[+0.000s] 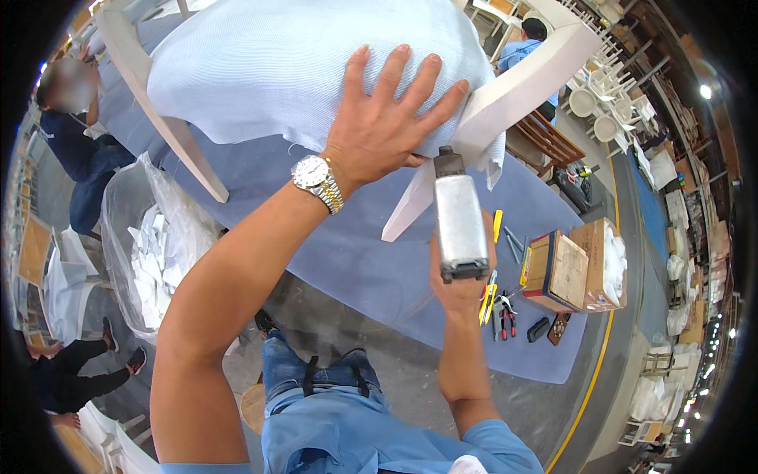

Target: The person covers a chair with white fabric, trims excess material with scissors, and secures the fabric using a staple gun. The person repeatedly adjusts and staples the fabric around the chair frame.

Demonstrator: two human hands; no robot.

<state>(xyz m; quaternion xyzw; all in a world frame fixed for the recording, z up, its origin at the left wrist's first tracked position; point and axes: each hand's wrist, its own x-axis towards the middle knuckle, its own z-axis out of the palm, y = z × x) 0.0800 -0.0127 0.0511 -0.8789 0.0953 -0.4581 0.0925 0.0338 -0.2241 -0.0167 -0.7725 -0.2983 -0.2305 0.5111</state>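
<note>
**Ana:** Fingers of the left hand (387, 126) are spread wide apart, pressed flat on the pale blue fabric (292, 71) pulled over the upturned chair seat (237, 47). What about the other one?

**Ben:** Right hand (462, 276) is wrapped around the grip of a silver staple gun (459, 217), fingers clamped on it. Its dark nose points up at the cloth edge just below the left palm, beside the white chair leg (505, 103).

**Ana:** How far along would you say?

**Ben:** Cloth covers the seat, smooth under the fingers, but a loose flap hangs off the corner just right of the thumb. So I'd judge the fastening is partway; I can't see any staples, so how many edges are fixed I cannot tell.

**Ana:** Anything else nearby?

**Ben:** Right of the gun hand, pliers (505, 312) and a wooden box (557, 272) lie on the blue-covered workbench (355, 261). Left of the forearm stands a clear bag of scraps (158, 253).
</note>
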